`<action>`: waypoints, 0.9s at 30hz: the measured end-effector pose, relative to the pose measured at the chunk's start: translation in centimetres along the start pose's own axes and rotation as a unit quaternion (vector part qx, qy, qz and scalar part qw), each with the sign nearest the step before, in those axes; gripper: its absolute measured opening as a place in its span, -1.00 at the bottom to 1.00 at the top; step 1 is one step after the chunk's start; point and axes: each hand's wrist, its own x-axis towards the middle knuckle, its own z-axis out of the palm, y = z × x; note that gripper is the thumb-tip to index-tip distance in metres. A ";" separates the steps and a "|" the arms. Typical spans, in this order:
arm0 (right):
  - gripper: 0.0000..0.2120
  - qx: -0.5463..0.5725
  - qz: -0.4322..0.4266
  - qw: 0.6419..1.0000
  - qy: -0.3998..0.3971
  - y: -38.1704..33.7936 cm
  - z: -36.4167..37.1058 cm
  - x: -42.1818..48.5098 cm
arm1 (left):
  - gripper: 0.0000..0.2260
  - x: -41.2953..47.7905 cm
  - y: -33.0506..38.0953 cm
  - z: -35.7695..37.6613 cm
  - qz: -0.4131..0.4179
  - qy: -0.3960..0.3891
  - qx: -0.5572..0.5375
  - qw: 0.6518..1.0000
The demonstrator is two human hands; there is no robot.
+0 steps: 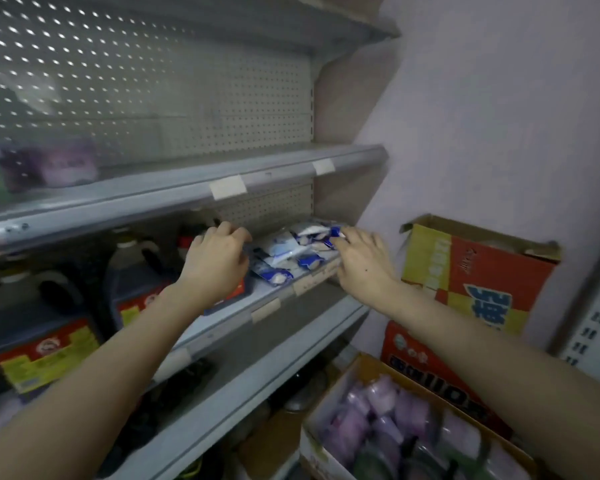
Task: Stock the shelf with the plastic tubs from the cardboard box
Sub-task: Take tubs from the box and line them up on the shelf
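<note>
Reaching into the grey metal shelf (274,303) at mid height, both bare arms extend forward. Left hand (215,261) hangs curled, palm down, over the shelf just left of a pile of blue-and-white plastic packets (291,251); whether it grips anything cannot be told. Right hand (364,258) rests on the pile's right edge, fingertips pinching one packet. Dark jugs with red-and-yellow labels (39,327) stand further left. Purple-lidded plastic tubs (378,414) sit in the open cardboard box (329,455) below right, under the right forearm. A red-and-yellow printed carton (471,271) stands behind.
</note>
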 end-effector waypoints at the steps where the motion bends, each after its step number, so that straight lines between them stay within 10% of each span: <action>1: -0.48 -0.003 0.012 1.000 -0.011 1.3 0.5 -1.0 | -0.69 0.2 1.4 1.0 0.010 -0.008 -0.006 1.000; 27: -0.54 0.038 0.346 0.925 -0.151 19.7 16.7 -26.4 | -0.60 -5.8 25.1 26.7 0.229 -0.258 -0.070 0.936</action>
